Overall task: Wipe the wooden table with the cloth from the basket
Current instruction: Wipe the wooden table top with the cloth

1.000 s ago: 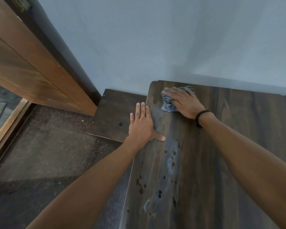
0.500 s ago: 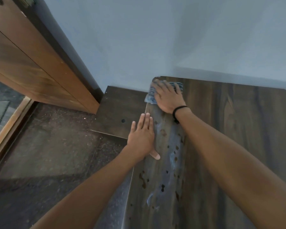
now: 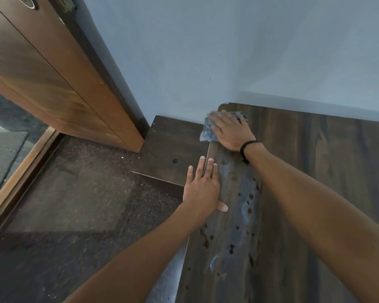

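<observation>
The dark wooden table (image 3: 315,171) fills the right side, with dark spots and pale smears along its left edge. My right hand (image 3: 230,131) presses flat on a blue-grey cloth (image 3: 206,133) at the table's far left corner; part of the cloth hangs past the left edge. My left hand (image 3: 202,184) lies flat with fingers together on the table's left edge, nearer to me, holding nothing. A black band sits on my right wrist. No basket is in view.
A lower dark wooden panel (image 3: 171,154) with a round hole lies beside the table's left edge, against the pale blue wall (image 3: 228,51). A wooden door (image 3: 53,79) stands at the left. Dark speckled floor (image 3: 74,204) spreads below.
My right hand slid the cloth left and away, from slightly inside the table to its far left corner, then over the edge. My left hand stayed on the edge.
</observation>
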A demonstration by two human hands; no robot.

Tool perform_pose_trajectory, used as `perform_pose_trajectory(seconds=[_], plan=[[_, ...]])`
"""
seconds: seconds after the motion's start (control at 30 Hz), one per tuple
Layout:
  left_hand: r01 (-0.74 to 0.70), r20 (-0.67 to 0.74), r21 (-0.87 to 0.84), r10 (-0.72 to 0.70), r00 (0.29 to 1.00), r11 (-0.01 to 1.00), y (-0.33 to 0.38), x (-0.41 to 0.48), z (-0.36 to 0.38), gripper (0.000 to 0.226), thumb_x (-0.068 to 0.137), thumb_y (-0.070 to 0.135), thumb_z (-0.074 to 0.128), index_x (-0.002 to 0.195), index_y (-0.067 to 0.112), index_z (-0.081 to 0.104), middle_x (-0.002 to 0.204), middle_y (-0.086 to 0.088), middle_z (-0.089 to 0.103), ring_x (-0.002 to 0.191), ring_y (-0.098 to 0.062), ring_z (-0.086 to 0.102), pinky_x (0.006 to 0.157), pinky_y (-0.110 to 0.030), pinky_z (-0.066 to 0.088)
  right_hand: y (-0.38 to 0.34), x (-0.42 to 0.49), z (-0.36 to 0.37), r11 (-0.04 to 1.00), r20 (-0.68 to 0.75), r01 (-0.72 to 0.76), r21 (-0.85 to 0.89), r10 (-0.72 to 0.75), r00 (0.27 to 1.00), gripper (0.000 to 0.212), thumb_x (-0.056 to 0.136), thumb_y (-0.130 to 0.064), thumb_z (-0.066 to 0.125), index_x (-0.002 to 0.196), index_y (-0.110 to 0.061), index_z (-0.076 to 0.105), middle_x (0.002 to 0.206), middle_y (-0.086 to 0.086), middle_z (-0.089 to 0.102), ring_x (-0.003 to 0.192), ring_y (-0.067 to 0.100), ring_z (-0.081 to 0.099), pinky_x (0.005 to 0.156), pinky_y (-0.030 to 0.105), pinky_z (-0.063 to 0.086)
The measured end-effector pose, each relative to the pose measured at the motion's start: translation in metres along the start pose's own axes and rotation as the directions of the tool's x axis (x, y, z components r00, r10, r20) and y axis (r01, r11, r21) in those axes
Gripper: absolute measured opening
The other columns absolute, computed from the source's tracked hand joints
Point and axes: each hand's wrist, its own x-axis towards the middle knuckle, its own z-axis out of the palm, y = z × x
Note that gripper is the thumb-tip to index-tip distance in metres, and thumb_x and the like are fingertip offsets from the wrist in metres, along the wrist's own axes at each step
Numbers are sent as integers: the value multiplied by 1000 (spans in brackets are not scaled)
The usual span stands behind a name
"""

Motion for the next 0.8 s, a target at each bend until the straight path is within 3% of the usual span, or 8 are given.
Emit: perform_pose_trajectory(seconds=[0.17,0.3,0.37,0.43,0.5,0.6,0.7,0.8], plan=[[-4,-9,15,4,1000,1000,-1,-1,3,129,78,68,67,158,7,-13,166,-8,-20,148,-28,-31,122,-53,-10,8,47,-22,982,11,-181,56,181,983,55,108,-42,19,161,-34,12,170,-10,5,156,15,5,124,48,-3],[-26,-19,-8,26,999,1000,-6,-5,4,129,76,69,68,158,7,-10,167,-7,-18,149,-27,-30,122,-53,-10,-18,-13,-3,990,-31,-136,48,138,990,55,109,-42,19,162,-32,12,170,-8,6,156,15,6,124,48,-2],[-69,-33,-25,68,997,997,-9,-8,-3,122,78,65,70,160,6,0,168,-8,-8,151,-29,-22,124,-52,-4,-32,-61,10,994,-36,-107,16,108,994,55,108,-44,16,162,-32,11,169,-10,7,155,14,7,124,46,-2],[-45,-62,-129,38,997,991,-14,-11,-19,100,80,57,74,156,12,28,167,-10,10,154,-33,3,121,-53,16,-35,-97,20,997,-34,-82,-7,82,996,56,106,-47,13,161,-36,9,168,-14,7,155,11,6,123,43,-3],[24,-168,-256,-69,983,966,-24,-10,-41,66,83,47,74,139,19,54,161,-11,28,140,-37,41,107,-54,41,-18,-96,16,998,-7,-50,-25,50,999,56,105,-50,10,160,-40,7,168,-17,5,155,9,5,123,42,-4],[23,-368,-327,-150,918,945,-35,1,-73,35,93,31,61,126,22,64,136,-8,56,111,-35,64,93,-50,54,13,-51,-2,985,-44,-169,20,170,984,55,107,-49,15,161,-39,8,169,-14,6,155,12,5,124,45,-2],[-43,-420,-394,-138,897,918,-34,32,-94,41,95,28,49,135,22,58,135,-8,58,118,-34,61,97,-48,50,9,-37,-5,963,-65,-262,63,266,962,56,107,-49,17,161,-36,11,169,-10,9,155,15,6,124,46,-3],[-128,-322,-370,2,947,920,-20,74,-97,52,103,20,46,154,23,37,162,-4,31,149,-27,28,116,-46,29,-16,-95,21,992,-118,-128,-17,126,985,57,105,-51,15,160,-33,20,167,-6,20,154,19,17,123,49,2]])
